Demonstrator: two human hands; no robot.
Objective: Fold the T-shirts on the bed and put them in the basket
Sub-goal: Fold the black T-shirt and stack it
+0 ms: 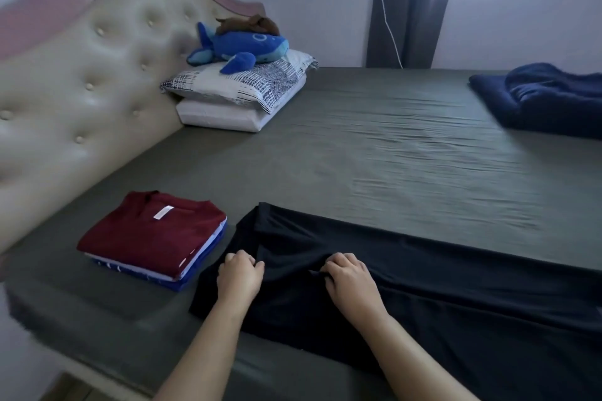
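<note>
Low in the frame's centre, the left hand (pixel 240 277) and right hand (pixel 350 280) both pinch the black T-shirt (pixel 423 286) with curled fingers on the bed (pixel 374 156); folded T-shirts (pixel 153 238) sit stacked at lower left.

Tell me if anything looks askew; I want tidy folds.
The folded stack is slightly fanned, its lower shirts jutting past the maroon T-shirt. The black T-shirt bunches where both hands pinch it.
</note>
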